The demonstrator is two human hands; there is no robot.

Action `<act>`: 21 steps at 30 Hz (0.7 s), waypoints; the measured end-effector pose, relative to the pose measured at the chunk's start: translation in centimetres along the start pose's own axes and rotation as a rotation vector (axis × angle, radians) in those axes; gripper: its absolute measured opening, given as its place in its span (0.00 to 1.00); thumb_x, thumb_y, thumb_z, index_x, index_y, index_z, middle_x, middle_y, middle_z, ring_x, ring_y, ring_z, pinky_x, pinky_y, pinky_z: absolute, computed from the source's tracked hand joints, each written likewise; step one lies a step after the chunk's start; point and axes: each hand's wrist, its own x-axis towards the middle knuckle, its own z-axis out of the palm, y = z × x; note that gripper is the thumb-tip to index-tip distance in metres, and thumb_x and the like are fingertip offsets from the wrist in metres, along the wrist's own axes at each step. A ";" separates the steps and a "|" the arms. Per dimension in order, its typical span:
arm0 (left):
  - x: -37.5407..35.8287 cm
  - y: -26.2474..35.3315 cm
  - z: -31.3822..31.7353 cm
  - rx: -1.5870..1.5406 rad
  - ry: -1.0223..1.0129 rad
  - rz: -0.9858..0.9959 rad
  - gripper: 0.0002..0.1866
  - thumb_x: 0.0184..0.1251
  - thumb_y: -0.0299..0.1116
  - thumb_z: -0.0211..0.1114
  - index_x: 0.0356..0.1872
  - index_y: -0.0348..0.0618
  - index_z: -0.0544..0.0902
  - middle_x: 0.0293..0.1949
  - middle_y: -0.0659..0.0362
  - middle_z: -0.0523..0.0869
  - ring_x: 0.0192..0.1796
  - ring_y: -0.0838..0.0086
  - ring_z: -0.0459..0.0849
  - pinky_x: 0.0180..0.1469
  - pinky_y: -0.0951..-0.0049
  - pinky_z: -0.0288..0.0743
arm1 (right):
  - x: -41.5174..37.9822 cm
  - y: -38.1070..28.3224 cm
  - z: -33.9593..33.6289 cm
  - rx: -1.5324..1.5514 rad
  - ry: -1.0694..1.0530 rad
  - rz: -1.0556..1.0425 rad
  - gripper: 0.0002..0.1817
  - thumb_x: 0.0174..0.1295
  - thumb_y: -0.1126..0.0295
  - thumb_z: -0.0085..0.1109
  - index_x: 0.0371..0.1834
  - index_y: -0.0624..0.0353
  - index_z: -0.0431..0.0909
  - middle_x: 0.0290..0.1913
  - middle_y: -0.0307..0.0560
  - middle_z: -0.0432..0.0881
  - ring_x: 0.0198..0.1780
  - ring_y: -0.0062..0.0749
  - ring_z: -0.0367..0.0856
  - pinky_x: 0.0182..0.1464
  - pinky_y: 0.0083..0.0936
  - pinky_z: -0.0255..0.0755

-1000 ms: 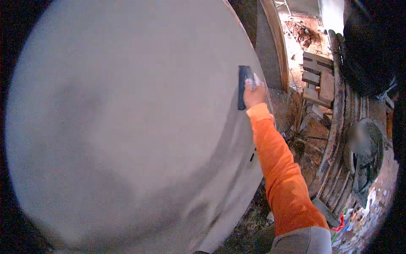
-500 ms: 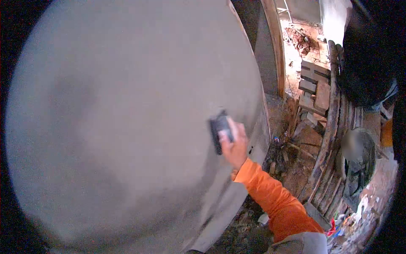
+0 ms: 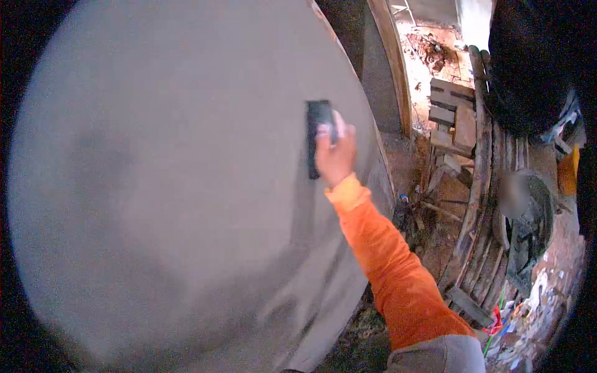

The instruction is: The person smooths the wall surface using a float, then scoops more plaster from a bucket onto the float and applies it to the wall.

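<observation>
A smooth grey plastered wall [image 3: 205, 161] fills the left and middle of the view. Against its right part, my right hand [image 3: 336, 152], in an orange sleeve, grips a dark rectangular float [image 3: 314, 140] by its back, fingers wrapped round it. The float stands nearly upright, its face toward the wall. Darker patches and streaks mark the wall below the hand. My left hand is out of the frame.
Right of the wall's edge stands a wooden door frame [image 3: 398, 68]. Beyond are stacked blocks [image 3: 453, 112], long wooden poles [image 3: 477, 186], a round container with dark grey material [image 3: 535, 214] and scattered litter [image 3: 528, 317] on the ground.
My right hand has moved up the wall with the float, which is now more upright. The view has shifted slightly, so the background sits a little further left and higher.
</observation>
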 end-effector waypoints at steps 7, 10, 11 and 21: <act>0.6 -0.9 1.0 -0.039 0.131 0.181 0.34 0.74 0.53 0.33 0.71 0.37 0.53 0.72 0.41 0.51 0.73 0.49 0.51 0.70 0.47 0.48 | -1.7 5.4 -0.8 -0.082 0.071 0.003 0.22 0.64 0.61 0.51 0.56 0.65 0.72 0.48 0.65 0.75 0.50 0.57 0.75 0.54 0.44 0.68; 0.5 -0.4 0.5 0.059 0.126 0.191 0.34 0.74 0.52 0.33 0.71 0.37 0.53 0.72 0.42 0.51 0.73 0.49 0.51 0.70 0.47 0.48 | 1.2 1.0 -0.1 -0.136 0.013 -0.040 0.22 0.64 0.62 0.51 0.55 0.66 0.73 0.48 0.65 0.76 0.50 0.57 0.75 0.53 0.44 0.68; 0.4 0.3 -0.2 0.012 0.081 0.139 0.33 0.74 0.52 0.34 0.71 0.36 0.53 0.72 0.41 0.52 0.73 0.50 0.51 0.70 0.48 0.48 | 0.8 -0.6 0.3 -0.116 0.081 -0.272 0.22 0.63 0.62 0.52 0.55 0.67 0.73 0.47 0.65 0.76 0.50 0.58 0.75 0.53 0.44 0.68; 0.6 0.7 0.0 -0.053 0.115 0.119 0.33 0.75 0.51 0.35 0.70 0.36 0.55 0.71 0.40 0.54 0.72 0.48 0.53 0.70 0.47 0.47 | 1.3 0.4 0.0 -0.064 0.063 -0.277 0.24 0.62 0.63 0.52 0.58 0.67 0.70 0.47 0.66 0.74 0.49 0.57 0.74 0.52 0.41 0.68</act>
